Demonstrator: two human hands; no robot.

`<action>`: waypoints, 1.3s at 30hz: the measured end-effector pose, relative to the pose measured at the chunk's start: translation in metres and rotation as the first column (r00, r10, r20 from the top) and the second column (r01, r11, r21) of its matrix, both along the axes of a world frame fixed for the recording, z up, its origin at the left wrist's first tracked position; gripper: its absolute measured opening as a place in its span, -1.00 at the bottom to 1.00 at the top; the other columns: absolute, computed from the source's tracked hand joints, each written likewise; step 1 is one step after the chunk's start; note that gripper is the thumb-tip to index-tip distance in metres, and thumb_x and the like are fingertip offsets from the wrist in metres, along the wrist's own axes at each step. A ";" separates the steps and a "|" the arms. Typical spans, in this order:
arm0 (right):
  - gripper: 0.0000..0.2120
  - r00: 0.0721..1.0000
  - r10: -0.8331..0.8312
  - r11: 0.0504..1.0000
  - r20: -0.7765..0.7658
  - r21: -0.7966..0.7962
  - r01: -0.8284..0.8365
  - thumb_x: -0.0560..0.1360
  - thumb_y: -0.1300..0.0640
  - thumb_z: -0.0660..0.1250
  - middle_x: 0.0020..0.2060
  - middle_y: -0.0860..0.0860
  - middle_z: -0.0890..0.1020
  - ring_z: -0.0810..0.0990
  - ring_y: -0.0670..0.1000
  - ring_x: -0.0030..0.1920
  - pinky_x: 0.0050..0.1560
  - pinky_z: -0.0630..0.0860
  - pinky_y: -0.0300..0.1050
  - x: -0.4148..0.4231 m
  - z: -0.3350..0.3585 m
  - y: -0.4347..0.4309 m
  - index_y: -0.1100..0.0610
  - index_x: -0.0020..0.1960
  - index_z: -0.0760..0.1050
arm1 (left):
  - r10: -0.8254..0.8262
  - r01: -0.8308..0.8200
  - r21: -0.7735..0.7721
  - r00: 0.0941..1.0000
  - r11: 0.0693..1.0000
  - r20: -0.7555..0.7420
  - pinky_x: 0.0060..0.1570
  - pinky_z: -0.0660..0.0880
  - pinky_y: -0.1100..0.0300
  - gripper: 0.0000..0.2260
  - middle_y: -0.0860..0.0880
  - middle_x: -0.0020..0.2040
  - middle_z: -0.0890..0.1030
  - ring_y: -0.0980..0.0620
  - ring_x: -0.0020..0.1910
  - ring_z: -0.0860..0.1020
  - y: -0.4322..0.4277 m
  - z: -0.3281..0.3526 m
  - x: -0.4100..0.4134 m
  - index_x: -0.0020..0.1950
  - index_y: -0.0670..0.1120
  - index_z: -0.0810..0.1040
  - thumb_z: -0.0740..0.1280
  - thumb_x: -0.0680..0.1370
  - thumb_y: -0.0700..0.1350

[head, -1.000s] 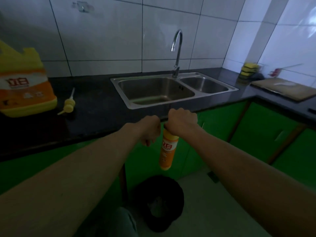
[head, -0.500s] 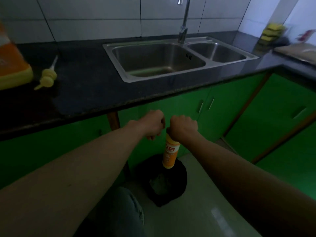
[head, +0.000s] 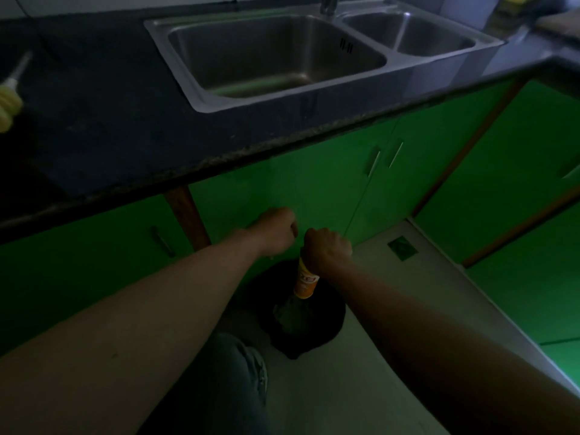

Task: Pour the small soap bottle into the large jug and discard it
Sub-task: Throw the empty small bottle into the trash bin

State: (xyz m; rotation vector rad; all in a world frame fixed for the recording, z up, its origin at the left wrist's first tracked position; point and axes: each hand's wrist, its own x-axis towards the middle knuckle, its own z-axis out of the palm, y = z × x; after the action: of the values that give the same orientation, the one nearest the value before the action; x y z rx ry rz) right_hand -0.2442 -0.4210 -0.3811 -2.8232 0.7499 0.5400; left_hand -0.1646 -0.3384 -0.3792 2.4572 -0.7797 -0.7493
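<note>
My right hand grips the top of the small orange soap bottle, which hangs upright just above the black-lined trash bin on the floor. Beside it, my left hand is curled into a fist with nothing visible in it. At the far left edge of the counter lies the yellow pump cap with its white tube. The large jug is out of view.
A dark countertop with a steel double sink runs above green cabinet doors. My knee in jeans is just left of the bin. More green cabinets flank a pale floor on the right.
My head has tilted down and both hands have lowered below the counter edge. The bottle has come down from counter height to just over the bin. The jug has left the view.
</note>
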 end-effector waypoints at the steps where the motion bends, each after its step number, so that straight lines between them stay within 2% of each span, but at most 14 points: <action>1: -0.75 1.000 -0.008 1.000 -0.004 0.005 0.008 0.59 0.13 0.22 0.12 0.12 0.59 0.58 0.13 0.14 -0.13 0.40 -0.06 0.000 -0.005 0.000 0.16 0.23 0.48 | 0.000 0.000 -0.001 1.000 1.000 -0.002 -0.25 0.47 0.10 -0.82 -0.20 0.02 0.61 -0.16 -0.09 0.58 -0.001 -0.004 0.001 0.06 -0.18 0.55 0.20 0.53 -0.30; 4: -0.78 1.000 -0.014 1.000 -0.012 0.017 0.014 0.57 0.15 0.26 0.09 0.11 0.61 0.60 0.13 0.12 -0.15 0.41 -0.06 0.000 -0.021 0.000 0.17 0.19 0.51 | -0.003 0.003 -0.006 1.000 1.000 -0.002 -0.22 0.49 0.09 -0.81 -0.20 0.03 0.62 -0.12 -0.11 0.58 -0.002 -0.017 0.002 0.04 -0.17 0.57 0.20 0.53 -0.32; 7: -0.78 0.999 -0.015 0.999 -0.038 0.038 0.017 0.57 0.15 0.27 0.09 0.10 0.61 0.60 0.12 0.11 -0.15 0.41 -0.08 0.001 -0.038 -0.002 0.17 0.18 0.51 | -0.012 0.012 -0.013 1.000 1.000 0.017 -0.19 0.52 0.09 -0.79 -0.22 0.03 0.63 -0.18 -0.10 0.61 -0.005 -0.026 0.002 0.03 -0.17 0.59 0.20 0.52 -0.33; 12: -0.77 0.995 -0.043 0.994 -0.093 0.097 0.053 0.54 0.16 0.32 0.12 0.07 0.61 0.59 0.09 0.14 -0.12 0.39 -0.10 0.004 -0.071 -0.003 0.14 0.18 0.53 | 0.003 -0.003 -0.027 1.000 1.000 -0.001 -0.29 0.51 0.10 -0.76 -0.22 0.02 0.61 -0.16 -0.18 0.59 -0.008 -0.046 0.008 0.04 -0.20 0.57 0.15 0.51 -0.38; 15: -0.84 0.993 -0.068 0.986 -0.101 0.148 0.082 0.56 0.15 0.30 0.10 0.05 0.61 0.58 0.07 0.12 -0.14 0.34 -0.12 0.006 -0.087 -0.003 0.15 0.10 0.55 | 0.020 -0.021 -0.031 1.000 0.999 -0.020 -0.17 0.58 0.02 -0.73 -0.24 0.04 0.59 -0.20 -0.07 0.59 -0.010 -0.059 0.012 0.06 -0.22 0.55 0.15 0.48 -0.41; 18: -0.82 0.989 -0.055 0.979 -0.136 0.187 0.080 0.52 0.17 0.36 0.09 0.07 0.61 0.59 0.09 0.13 -0.12 0.37 -0.11 0.006 -0.099 -0.005 0.17 0.11 0.55 | 0.033 -0.034 -0.029 0.998 0.999 -0.053 -0.05 0.57 -0.03 -0.72 -0.27 0.07 0.57 -0.24 0.01 0.57 -0.010 -0.072 0.016 0.07 -0.22 0.53 0.14 0.47 -0.43; 24: -0.77 0.977 -0.056 0.966 -0.204 0.236 0.105 0.53 0.17 0.35 0.09 0.10 0.61 0.60 0.12 0.11 -0.11 0.44 -0.09 0.004 -0.123 -0.012 0.20 0.17 0.54 | 0.039 -0.044 -0.034 0.990 0.998 -0.134 -0.09 0.56 -0.08 -0.74 -0.33 0.03 0.56 -0.28 -0.06 0.60 -0.010 -0.087 0.018 0.08 -0.26 0.52 0.13 0.50 -0.42; 27: -0.85 0.967 -0.066 0.955 -0.245 0.266 0.133 0.55 0.18 0.30 -0.11 0.07 0.58 0.60 0.12 0.08 -0.12 0.43 -0.09 0.003 -0.136 -0.012 0.19 0.09 0.54 | 0.028 -0.034 -0.039 0.988 0.999 -0.150 -0.07 0.56 -0.10 -0.76 -0.35 0.03 0.57 -0.28 -0.07 0.61 -0.014 -0.090 0.016 0.10 -0.30 0.51 0.12 0.53 -0.41; 29: -0.84 0.962 -0.075 0.948 -0.262 0.281 0.150 0.57 0.16 0.27 -0.28 0.03 0.44 0.58 0.10 0.04 -0.12 0.41 -0.10 0.001 -0.143 -0.010 0.21 0.10 0.53 | 0.018 -0.024 -0.039 0.988 0.999 -0.152 -0.06 0.58 -0.11 -0.77 -0.35 0.00 0.58 -0.27 -0.08 0.62 -0.017 -0.093 0.014 0.09 -0.32 0.52 0.11 0.56 -0.39; 31: -0.77 0.958 -0.090 0.938 -0.273 0.301 0.174 0.60 0.16 0.23 -0.19 0.05 0.50 0.57 0.11 0.07 -0.07 0.43 -0.08 0.001 -0.152 -0.009 0.23 0.20 0.49 | 0.020 -0.028 -0.051 0.988 0.998 -0.156 -0.06 0.58 -0.11 -0.77 -0.36 -0.02 0.59 -0.25 -0.10 0.62 -0.019 -0.097 0.013 0.06 -0.35 0.53 0.10 0.56 -0.39; 33: -0.74 0.952 -0.108 0.931 -0.285 0.306 0.198 0.60 0.16 0.21 0.07 0.12 0.57 0.55 0.14 0.16 0.03 0.46 -0.04 -0.001 -0.161 -0.008 0.24 0.24 0.46 | 0.018 -0.027 -0.051 0.986 0.998 -0.163 -0.06 0.57 -0.10 -0.77 -0.38 -0.03 0.59 -0.26 -0.09 0.62 -0.019 -0.102 0.013 0.04 -0.36 0.54 0.10 0.55 -0.39; 34: -0.73 0.950 -0.114 0.930 -0.290 0.306 0.205 0.61 0.15 0.20 0.14 0.13 0.56 0.54 0.15 0.17 0.07 0.47 -0.03 -0.001 -0.166 -0.008 0.24 0.25 0.46 | 0.012 -0.021 -0.051 0.987 0.999 -0.160 -0.07 0.56 -0.09 -0.78 -0.37 -0.03 0.59 -0.27 -0.08 0.62 -0.019 -0.106 0.014 0.02 -0.32 0.54 0.11 0.55 -0.38; 37: -0.70 0.942 -0.134 0.920 -0.308 0.314 0.233 0.61 0.13 0.19 0.20 0.14 0.52 0.50 0.16 0.22 0.11 0.46 -0.01 -0.001 -0.179 -0.009 0.21 0.29 0.42 | -0.041 0.035 -0.049 0.989 0.998 -0.141 -0.21 0.52 0.02 -0.78 -0.27 -0.17 0.55 -0.29 -0.10 0.63 -0.020 -0.114 0.013 -0.11 -0.10 0.46 0.12 0.56 -0.36; 39: -0.71 0.938 -0.153 0.909 -0.310 0.328 0.256 0.60 0.13 0.20 0.20 0.14 0.53 0.51 0.15 0.20 0.09 0.46 -0.02 0.000 -0.185 -0.009 0.20 0.28 0.43 | -0.052 0.046 -0.043 0.987 0.998 -0.152 -0.26 0.46 0.06 -0.79 -0.25 -0.20 0.54 -0.29 -0.12 0.63 -0.021 -0.122 0.014 -0.14 -0.10 0.46 0.12 0.57 -0.34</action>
State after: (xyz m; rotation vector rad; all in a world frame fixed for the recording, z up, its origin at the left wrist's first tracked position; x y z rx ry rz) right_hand -0.2440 -0.4304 -0.5662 -2.3190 0.8803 0.9442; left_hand -0.1508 -0.3591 -0.5008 2.3210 -0.7906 -0.9199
